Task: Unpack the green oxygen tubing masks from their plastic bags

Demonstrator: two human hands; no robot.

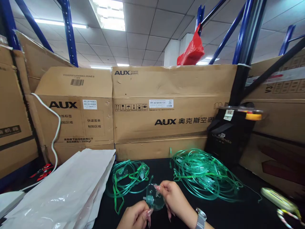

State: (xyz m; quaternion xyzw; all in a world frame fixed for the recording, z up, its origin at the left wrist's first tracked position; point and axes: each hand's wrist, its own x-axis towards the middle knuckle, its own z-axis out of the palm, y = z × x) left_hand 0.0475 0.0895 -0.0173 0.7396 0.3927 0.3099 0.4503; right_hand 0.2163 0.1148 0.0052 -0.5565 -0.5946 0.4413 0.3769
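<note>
A see-through green oxygen mask point(157, 203) is held low in front of me, between both hands over the black tabletop. My left hand point(136, 215) pinches its lower left edge with thumb and fingers. Higher on the right, my right hand point(175, 197) has its thumb and index finger closed on the mask's upper rim; a watch is on that wrist. Just beyond the left hand lies a loose coil of green tubing point(119, 190) with a green strap and a connector. Right of the right hand sits a larger tangled heap of green tubing point(205, 178).
White plastic bags point(64, 187) are stacked at the left, beside a white cable point(57, 127). Large AUX cardboard boxes point(143, 127) wall off the back. A black bag point(228, 136) stands at the right rear. A yellow-green object point(277, 198) lies near the right edge.
</note>
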